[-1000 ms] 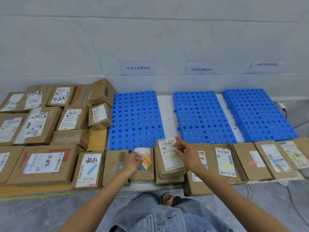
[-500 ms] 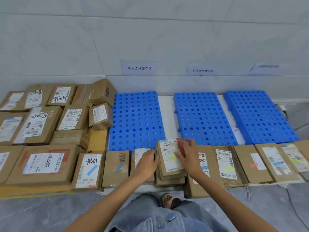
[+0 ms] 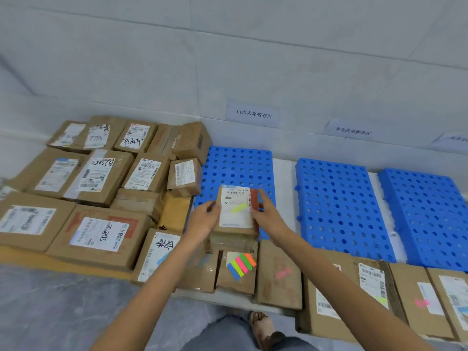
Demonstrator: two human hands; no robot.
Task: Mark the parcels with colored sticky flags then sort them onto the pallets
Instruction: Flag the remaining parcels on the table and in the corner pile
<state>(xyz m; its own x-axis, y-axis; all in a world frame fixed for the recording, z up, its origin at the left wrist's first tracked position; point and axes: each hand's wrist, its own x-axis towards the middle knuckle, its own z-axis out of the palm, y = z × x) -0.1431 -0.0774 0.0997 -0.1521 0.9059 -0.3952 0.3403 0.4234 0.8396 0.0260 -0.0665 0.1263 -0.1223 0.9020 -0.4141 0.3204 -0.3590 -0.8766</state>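
Grey floor below a white tiled wall. At 6 o'clock, the flag pad (image 3: pixel 241 266) lies on a front-row parcel (image 3: pixel 238 282). Just beyond, the left hand (image 3: pixel 203 220) and right hand (image 3: pixel 268 214) grasp the sides of the yellow-flagged parcel (image 3: pixel 236 211) at the left pallet's (image 3: pixel 238 163) near end. Two further pallets (image 3: pixel 336 201) lie at 3 o'clock, stacked boxes (image 3: pixel 101 178) at 9 o'clock

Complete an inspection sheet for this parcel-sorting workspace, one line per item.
Surface: grey floor, with left pallet, middle pallet and right pallet along the wall.
Job's things: held parcel bearing a yellow flag, over the left pallet's near end; flag pad lying on a front-row parcel.
Clutter: parcel pile at left.
Grips: left hand and right hand each hold a side of the held parcel.
Cables: nothing seen.
Surroundings: tiled wall with paper signs.
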